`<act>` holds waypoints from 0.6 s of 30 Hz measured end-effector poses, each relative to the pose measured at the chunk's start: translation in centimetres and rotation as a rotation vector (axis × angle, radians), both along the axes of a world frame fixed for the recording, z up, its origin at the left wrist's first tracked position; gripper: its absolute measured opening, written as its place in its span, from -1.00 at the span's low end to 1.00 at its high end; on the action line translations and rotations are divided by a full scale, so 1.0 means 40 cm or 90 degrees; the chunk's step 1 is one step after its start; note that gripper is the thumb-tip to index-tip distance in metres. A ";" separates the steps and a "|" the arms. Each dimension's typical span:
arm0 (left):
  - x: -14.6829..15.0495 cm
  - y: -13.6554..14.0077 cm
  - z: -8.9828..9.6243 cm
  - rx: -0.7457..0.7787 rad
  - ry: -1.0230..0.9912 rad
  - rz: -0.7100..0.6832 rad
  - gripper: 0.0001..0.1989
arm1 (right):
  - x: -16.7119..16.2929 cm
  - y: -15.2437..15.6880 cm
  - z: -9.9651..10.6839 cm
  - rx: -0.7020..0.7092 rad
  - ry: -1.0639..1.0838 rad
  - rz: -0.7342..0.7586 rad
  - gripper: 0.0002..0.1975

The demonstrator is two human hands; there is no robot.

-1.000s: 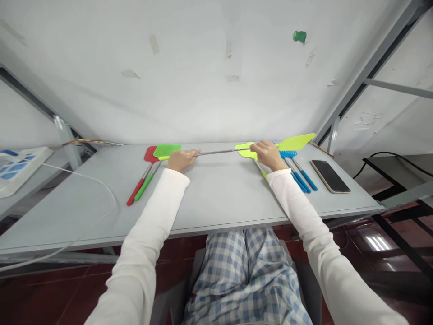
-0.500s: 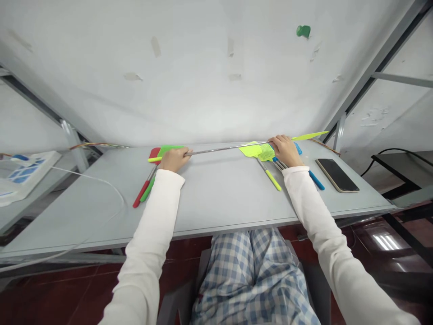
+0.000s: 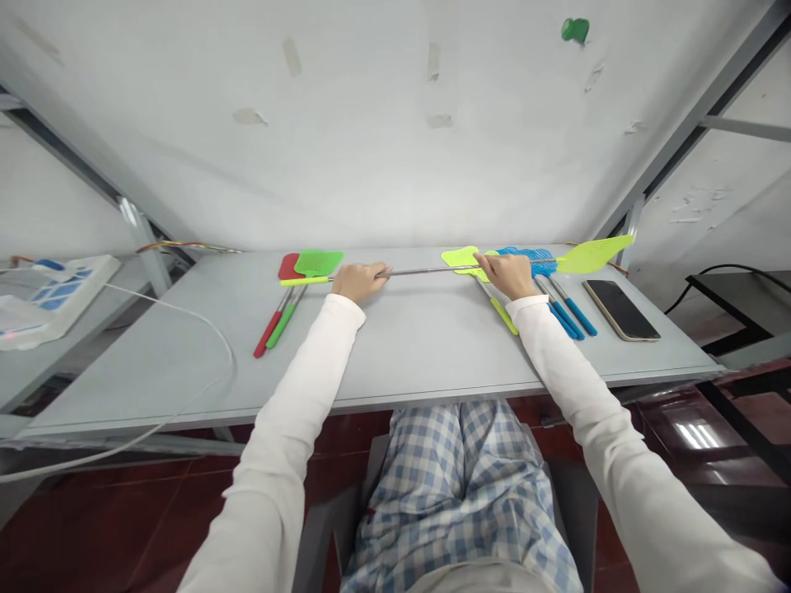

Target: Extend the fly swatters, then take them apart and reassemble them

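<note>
A yellow fly swatter with a long metal shaft is held crosswise above the table. My left hand is closed round the shaft near its yellow grip, and my right hand is closed round it farther toward the swatter's head. Behind my left hand lie a red fly swatter and a green fly swatter. Other yellow fly swatters lie by my right hand, partly covered by it. Several blue fly swatters lie just to the right of that hand.
A phone lies on the right of the grey table. A white cable crosses the table's left side. At the far left stands a white plastic case. A white wall rises behind the table.
Both hands have moved closer together along the shaft, the left one sliding inward from the grip. The swatter's head has turned from edge-on to showing its flat face.
</note>
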State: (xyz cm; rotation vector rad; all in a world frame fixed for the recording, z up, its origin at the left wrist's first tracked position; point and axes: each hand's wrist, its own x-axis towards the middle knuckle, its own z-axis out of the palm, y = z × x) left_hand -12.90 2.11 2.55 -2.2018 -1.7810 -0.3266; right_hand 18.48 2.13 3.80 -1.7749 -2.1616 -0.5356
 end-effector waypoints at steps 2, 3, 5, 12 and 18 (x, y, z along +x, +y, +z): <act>-0.006 0.006 -0.001 0.010 0.019 -0.010 -0.55 | 0.005 0.012 -0.007 0.013 -0.003 -0.037 -0.32; -0.011 0.009 0.000 0.015 0.032 -0.012 -0.55 | 0.004 0.019 -0.011 0.020 -0.007 -0.039 -0.32; -0.026 0.014 0.002 0.021 0.059 -0.013 -0.55 | -0.002 0.034 -0.017 0.031 -0.017 -0.024 -0.33; -0.092 0.023 -0.002 0.022 0.060 -0.011 -0.58 | 0.019 0.050 -0.011 0.073 -0.022 0.007 -0.35; -0.144 0.037 -0.016 0.066 0.047 -0.001 -0.55 | 0.110 0.051 -0.004 0.099 -0.006 -0.037 -0.40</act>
